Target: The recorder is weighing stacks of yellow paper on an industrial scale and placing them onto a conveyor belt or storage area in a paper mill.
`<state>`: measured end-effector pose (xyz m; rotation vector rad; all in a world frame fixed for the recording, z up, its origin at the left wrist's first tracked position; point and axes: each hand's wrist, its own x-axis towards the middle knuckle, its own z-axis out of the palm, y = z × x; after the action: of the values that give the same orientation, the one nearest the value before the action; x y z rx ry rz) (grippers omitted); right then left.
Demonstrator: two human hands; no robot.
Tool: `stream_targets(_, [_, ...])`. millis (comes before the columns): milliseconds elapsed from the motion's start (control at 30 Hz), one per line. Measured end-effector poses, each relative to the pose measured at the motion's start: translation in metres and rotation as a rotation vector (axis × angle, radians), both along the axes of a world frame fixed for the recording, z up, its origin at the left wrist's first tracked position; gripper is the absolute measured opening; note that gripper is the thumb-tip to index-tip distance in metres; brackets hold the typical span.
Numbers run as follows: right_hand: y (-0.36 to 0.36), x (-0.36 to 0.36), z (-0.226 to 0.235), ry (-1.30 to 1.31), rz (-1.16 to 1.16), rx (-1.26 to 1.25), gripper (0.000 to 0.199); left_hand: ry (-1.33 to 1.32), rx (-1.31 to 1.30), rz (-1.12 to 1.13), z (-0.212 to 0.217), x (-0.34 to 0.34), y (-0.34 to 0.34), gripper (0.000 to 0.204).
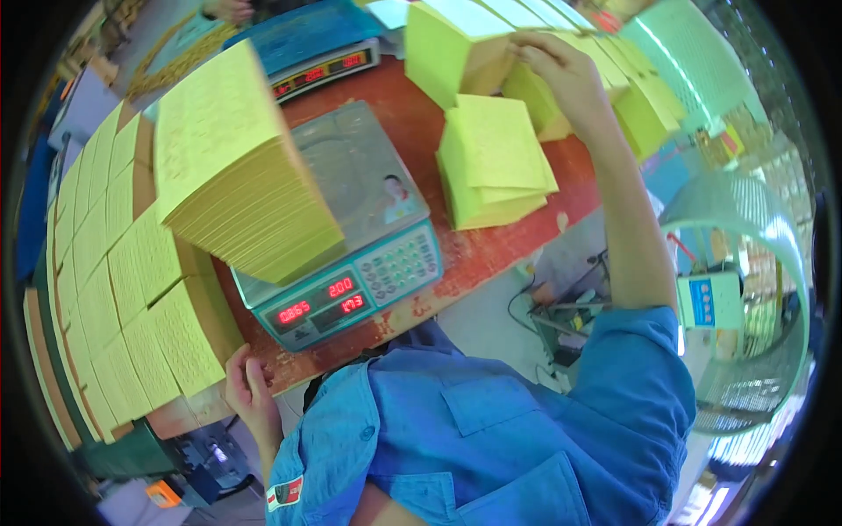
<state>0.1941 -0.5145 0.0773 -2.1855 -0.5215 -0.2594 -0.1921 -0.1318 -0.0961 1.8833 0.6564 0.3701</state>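
Observation:
A tall stack of yellow paper sheets (pixel 224 149) stands on the metal plate of a digital scale (pixel 351 280) with lit red digits. Beside the table's near edge is my left hand (pixel 250 390), empty, its fingers loosely curled and the thumb apart. It is close to the rows of yellow paper stacks (pixel 132 324) at the left. My right hand (pixel 561 74) reaches to the far right, fingertips pinched together at the corner of a yellow stack (pixel 456 53). Whatever lies between those fingertips is hidden. Below that hand sits a smaller yellow stack (pixel 495 158), its lower sheets uneven.
A second scale (pixel 324 66) with a blue top stands at the back, and another person's hand (pixel 230 10) shows beyond it. More yellow stacks (pixel 645 105) line the back right of the red table (pixel 399 131). Green mesh baskets (pixel 745 412) are off to the right.

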Motion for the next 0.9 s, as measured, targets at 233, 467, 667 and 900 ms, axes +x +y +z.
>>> stream_targets(233, [-0.103,-0.04,-0.088,0.431,-0.236,0.119,0.041,-0.064,-0.238,-0.54,0.083,0.14,-0.118,0.026])
stream_targets(467, [-0.112,-0.051,-0.106,0.329,-0.03,0.097,0.029,0.083,-0.111,-0.571,0.072,0.294,-0.227,0.026])
stream_targets(667, [-0.118,-0.044,-0.12,0.382,0.16,0.119,0.019,0.204,-0.124,-0.452,0.065,0.287,-0.238,0.02])
stream_targets(900, [-0.116,-0.032,-0.125,0.353,0.265,0.168,0.018,0.206,0.061,-0.42,0.078,0.273,-0.252,0.02])
